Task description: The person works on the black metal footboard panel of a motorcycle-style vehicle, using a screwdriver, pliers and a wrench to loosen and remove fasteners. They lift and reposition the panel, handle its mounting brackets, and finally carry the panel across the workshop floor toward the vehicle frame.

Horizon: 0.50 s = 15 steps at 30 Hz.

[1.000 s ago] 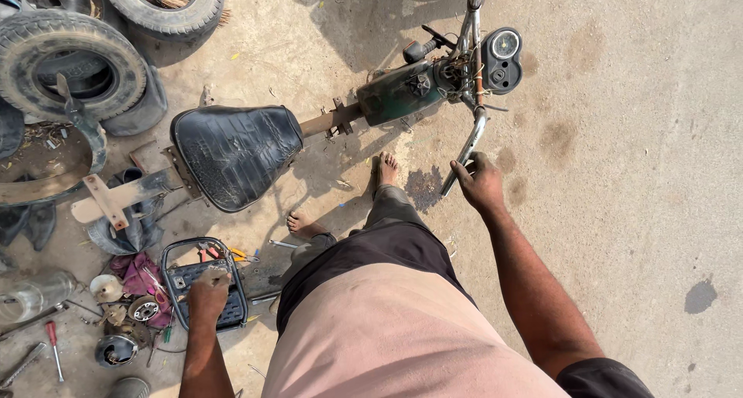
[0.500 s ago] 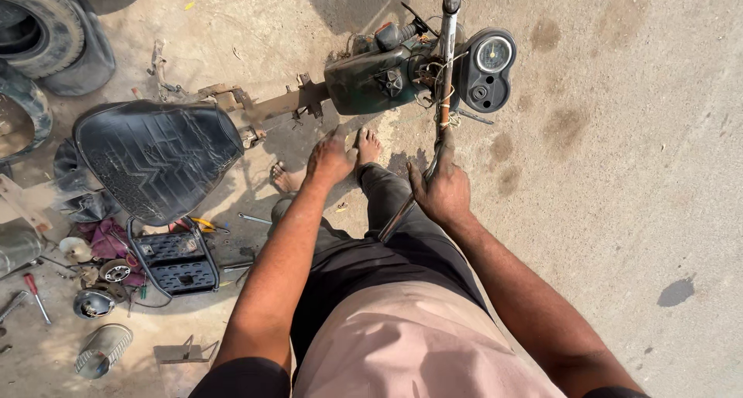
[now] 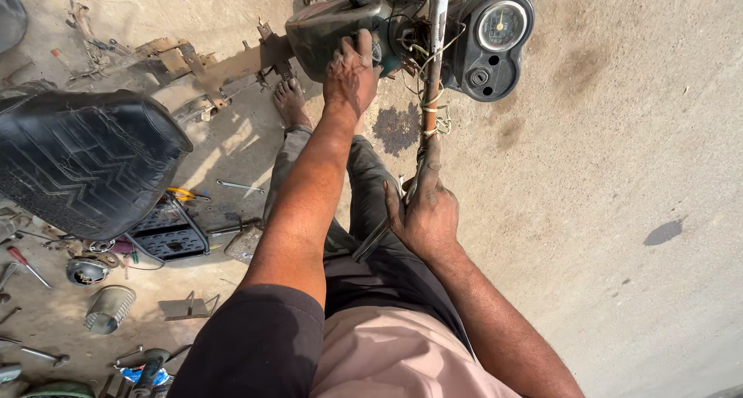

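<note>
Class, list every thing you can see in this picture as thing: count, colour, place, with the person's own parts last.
fuel tank: one, dark green, top centre
handlebar: one, rusty metal, below the gauge
gauge cluster: one, black, top right
seat: one, black, left
tray: one, black, under the seat's edge
screwdriver: one, red-handled, far left
metal can: one, grey, lower left
left hand: on the fuel tank
right hand: gripping the handlebar
</note>
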Each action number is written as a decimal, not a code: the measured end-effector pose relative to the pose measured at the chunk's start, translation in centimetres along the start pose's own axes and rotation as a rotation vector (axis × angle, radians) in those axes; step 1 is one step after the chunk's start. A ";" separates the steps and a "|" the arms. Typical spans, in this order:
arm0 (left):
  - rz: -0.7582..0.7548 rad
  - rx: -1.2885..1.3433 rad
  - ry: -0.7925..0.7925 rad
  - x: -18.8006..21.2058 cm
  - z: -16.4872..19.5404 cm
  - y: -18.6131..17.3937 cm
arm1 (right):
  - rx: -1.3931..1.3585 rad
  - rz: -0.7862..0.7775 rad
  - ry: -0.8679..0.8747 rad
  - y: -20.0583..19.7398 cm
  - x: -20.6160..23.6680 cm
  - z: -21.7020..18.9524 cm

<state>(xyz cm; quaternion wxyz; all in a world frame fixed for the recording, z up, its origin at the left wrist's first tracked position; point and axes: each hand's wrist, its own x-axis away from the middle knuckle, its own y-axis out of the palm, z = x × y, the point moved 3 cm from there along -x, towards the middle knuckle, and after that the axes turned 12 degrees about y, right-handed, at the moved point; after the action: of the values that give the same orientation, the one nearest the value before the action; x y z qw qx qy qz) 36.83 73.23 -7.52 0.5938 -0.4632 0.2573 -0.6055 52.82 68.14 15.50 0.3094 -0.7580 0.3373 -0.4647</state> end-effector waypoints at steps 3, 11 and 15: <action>-0.109 0.317 -0.254 0.1 0.4 0.0 | 0.005 -0.019 0.048 0.1 -0.3 0.1; 0.036 0.793 -0.688 0.2 1.3 -1.4 | 0.008 0.001 0.021 0.1 -0.2 0.3; 0.168 0.865 -0.732 -1.2 0.9 0.1 | -0.030 -0.019 0.081 0.1 -0.5 0.1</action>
<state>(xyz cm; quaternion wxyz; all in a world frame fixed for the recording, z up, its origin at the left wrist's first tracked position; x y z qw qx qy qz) 37.56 74.55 -7.51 0.8258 -0.3356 -0.2005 -0.4064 52.72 68.51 15.18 0.2798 -0.7461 0.3495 -0.4929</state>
